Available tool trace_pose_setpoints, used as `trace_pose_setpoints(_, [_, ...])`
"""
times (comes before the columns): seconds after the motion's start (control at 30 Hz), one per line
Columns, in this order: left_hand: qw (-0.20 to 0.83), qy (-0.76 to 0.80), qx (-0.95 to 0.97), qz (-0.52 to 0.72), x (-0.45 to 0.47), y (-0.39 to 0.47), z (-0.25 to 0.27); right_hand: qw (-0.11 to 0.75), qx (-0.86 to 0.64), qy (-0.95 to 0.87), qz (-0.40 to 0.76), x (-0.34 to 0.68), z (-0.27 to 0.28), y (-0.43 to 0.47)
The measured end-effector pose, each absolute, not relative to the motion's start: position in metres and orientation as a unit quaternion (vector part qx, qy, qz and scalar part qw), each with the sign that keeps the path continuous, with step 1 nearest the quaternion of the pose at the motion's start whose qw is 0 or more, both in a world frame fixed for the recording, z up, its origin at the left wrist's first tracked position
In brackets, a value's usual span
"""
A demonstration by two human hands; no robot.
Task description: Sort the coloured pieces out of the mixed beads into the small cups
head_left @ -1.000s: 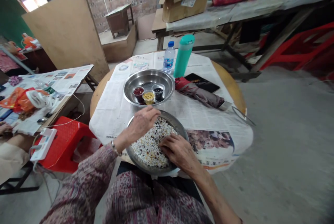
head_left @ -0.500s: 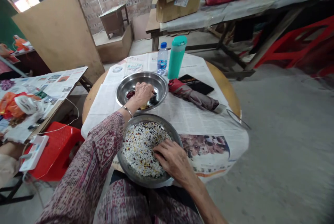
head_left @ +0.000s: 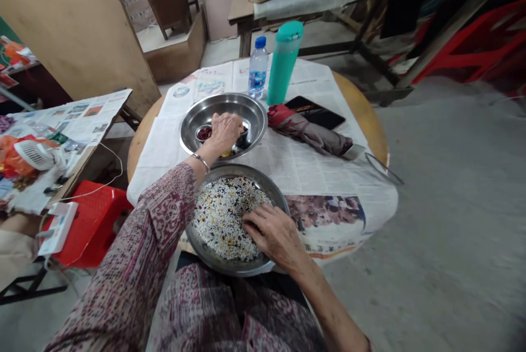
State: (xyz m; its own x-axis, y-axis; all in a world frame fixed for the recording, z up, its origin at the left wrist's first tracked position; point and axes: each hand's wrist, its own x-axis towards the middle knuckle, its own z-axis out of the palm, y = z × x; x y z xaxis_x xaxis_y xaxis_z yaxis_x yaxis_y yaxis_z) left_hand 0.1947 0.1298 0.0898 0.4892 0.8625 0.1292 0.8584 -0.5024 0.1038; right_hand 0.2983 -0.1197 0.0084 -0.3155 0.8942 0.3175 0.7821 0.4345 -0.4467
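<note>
Near me a steel bowl (head_left: 236, 269) holds mixed grains (head_left: 226, 220): white, with black, yellow and dark red ones among them. My right hand (head_left: 273, 231) rests over the right part of this mix, its fingers curled together and their tips down at the grains; anything pinched there is too small to name. Reaching across, my left hand (head_left: 226, 132) is inside a wider steel basin (head_left: 224, 99). Its bent fingers point down by a small cup of dark grains (head_left: 243, 141), tips hidden. A small cup of red beans (head_left: 204, 133) stands left of that hand; something yellow shows below it.
Newspaper covers the round table (head_left: 146, 168). Behind the basin stand a water bottle (head_left: 258, 70) and a teal tumbler (head_left: 284, 62). To the right lie a folded umbrella (head_left: 314, 133) and a black tablet-like object (head_left: 318, 111). A red stool (head_left: 92, 226) and power strip (head_left: 61, 226) are at left.
My view has tipped downward, so the background sits higher in the picture. Both hands stay at the same bowls, with almost no shift in their pose.
</note>
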Motion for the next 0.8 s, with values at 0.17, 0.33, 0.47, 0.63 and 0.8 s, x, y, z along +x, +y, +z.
trace_pose_setpoints(0.17, [-0.017, 0.486, 0.864, 0.132, 0.192, 0.110, 0.102, 0.267, -0.526, -0.801, 0.100, 0.298, 0.006, -0.120])
trace_pose_setpoints(0.33, [-0.004, 0.421, 0.889, 0.178, 0.159, 0.034, 0.116, 0.268, -0.527, -0.801, 0.095, 0.299, 0.004, -0.120])
trace_pose_setpoints(0.47, [0.081, 0.339, 0.936, 0.052, 0.114, -0.046, 0.094, 0.260, -0.523, -0.807, 0.088, 0.299, 0.005, -0.120])
trace_pose_setpoints(0.63, [0.138, 0.329, 0.930, -0.088, 0.088, -0.099, 0.059, 0.255, -0.516, -0.814, 0.080, 0.299, 0.006, -0.121])
trace_pose_setpoints(0.8, [0.062, 0.480, 0.875, 0.006, 0.083, -0.087, 0.056, 0.247, -0.546, -0.799, 0.048, 0.296, 0.009, -0.122])
